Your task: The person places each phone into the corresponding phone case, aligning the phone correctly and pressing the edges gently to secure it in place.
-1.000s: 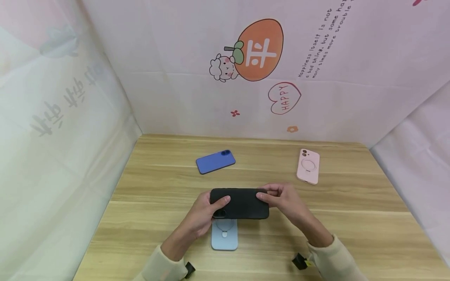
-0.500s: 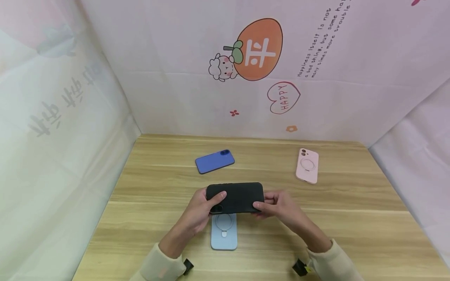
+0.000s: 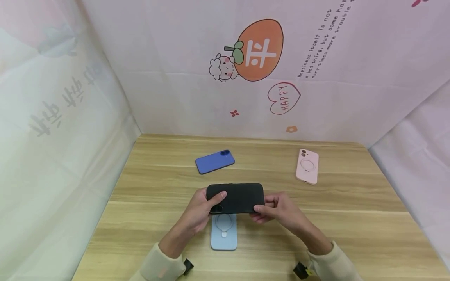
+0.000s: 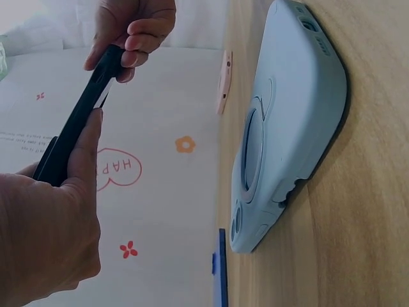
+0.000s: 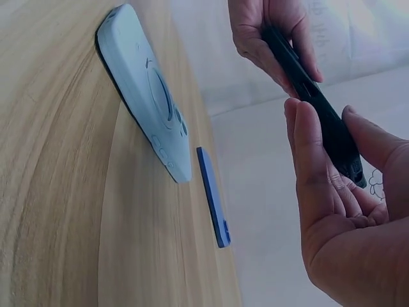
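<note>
Both hands hold a black-cased phone [image 3: 242, 197] level above the table, its back up and its camera corner at the left. My left hand [image 3: 197, 210] grips the left end, thumb across the back and fingers underneath. At the near right corner my right hand [image 3: 281, 208] pinches the edge between thumb and fingers. In the left wrist view, a bright sliver shows along the underside of the black-cased phone [image 4: 77, 121] close to the right hand. Below, partly covered in the head view, a light blue cased phone [image 3: 224, 238] with a ring on its back lies on the table.
A blue phone [image 3: 215, 162] lies back up beyond the hands. Farther right is a pink cased phone [image 3: 307, 167] with a ring. The wooden table [image 3: 351, 218] is bounded by white printed cloth [image 3: 175, 101] at the back and sides.
The black-cased phone has shifted slightly left and away from me. My right hand's grip has slid from its far right corner to its near right corner. The other phones have stayed put.
</note>
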Motion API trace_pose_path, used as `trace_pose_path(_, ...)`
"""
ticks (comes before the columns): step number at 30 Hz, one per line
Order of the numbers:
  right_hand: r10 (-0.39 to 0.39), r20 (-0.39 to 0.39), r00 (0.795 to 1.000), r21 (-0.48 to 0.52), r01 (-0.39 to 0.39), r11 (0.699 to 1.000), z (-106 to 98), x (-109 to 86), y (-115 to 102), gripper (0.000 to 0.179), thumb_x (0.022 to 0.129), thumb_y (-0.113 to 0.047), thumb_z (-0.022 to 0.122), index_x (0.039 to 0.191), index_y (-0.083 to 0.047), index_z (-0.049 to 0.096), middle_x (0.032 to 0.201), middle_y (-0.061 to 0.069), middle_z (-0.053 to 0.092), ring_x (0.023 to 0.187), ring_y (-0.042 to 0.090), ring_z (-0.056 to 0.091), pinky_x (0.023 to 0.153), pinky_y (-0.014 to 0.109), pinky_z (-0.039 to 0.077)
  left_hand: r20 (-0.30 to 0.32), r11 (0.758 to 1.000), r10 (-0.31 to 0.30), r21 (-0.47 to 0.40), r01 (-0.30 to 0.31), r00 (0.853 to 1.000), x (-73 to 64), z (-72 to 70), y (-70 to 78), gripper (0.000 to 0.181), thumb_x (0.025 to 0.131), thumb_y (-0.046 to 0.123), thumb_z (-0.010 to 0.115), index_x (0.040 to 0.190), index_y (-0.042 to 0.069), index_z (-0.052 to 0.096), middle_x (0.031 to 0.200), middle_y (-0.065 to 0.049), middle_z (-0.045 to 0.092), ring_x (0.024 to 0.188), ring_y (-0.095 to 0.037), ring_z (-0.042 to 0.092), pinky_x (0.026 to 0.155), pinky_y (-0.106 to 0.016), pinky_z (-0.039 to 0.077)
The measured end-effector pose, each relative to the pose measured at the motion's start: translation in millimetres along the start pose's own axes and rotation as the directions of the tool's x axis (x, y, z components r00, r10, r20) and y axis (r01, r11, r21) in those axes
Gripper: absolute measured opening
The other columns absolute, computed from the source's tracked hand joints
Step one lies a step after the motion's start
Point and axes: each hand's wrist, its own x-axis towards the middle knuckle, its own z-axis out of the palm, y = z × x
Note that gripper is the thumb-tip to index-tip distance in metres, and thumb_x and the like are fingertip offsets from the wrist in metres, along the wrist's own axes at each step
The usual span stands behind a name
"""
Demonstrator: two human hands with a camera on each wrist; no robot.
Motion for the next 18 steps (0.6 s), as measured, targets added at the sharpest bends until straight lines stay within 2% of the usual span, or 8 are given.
trace_pose_path(9, -0.008, -0.024, 1.000, 0.063, 0.009, 0.998, 4.8, -3.5, -3.4, 0.036, 0.100, -0.008, 0.074, 0.116, 0.022, 0.063, 0.100, 0.030, 0.077, 0.091, 0.033, 0.080, 0.083, 0.047, 0.064, -0.002, 1.000, -0.004, -0.017, 0.004, 1.000, -1.2, 0.8, 0.6, 0.039, 0.108, 0.014, 0.063, 0.136, -0.011, 0.055, 0.129, -0.019, 0.069, 0.116, -0.023, 0.070, 0.099, -0.035, 0.060)
trace_pose_path(13, -0.025, -0.035, 0.999, 0.067, 0.028, 0.997, 6.8, -2.6, -2.9, 0.035, 0.099, -0.008, 0.075, 0.114, 0.022, 0.064, 0.097, 0.027, 0.078, 0.089, 0.029, 0.080, 0.083, 0.049, 0.063, -0.008, 0.999, -0.011, -0.036, 0.011, 1.000, -2.4, -0.3, 1.8, 0.041, 0.108, 0.016, 0.063, 0.138, -0.011, 0.053, 0.131, -0.021, 0.067, 0.117, -0.024, 0.070, 0.099, -0.036, 0.060)
trace_pose_path(18, -0.026, -0.023, 0.999, 0.050, 0.028, 0.998, 6.5, -3.3, -2.2, 0.035, 0.099, -0.010, 0.076, 0.112, 0.021, 0.065, 0.096, 0.026, 0.078, 0.088, 0.028, 0.080, 0.082, 0.048, 0.064, 0.002, 1.000, -0.022, -0.004, 0.022, 1.000, -1.4, -1.3, 3.4, 0.041, 0.107, 0.015, 0.065, 0.137, -0.011, 0.055, 0.129, -0.019, 0.070, 0.113, -0.023, 0.072, 0.096, -0.035, 0.061)
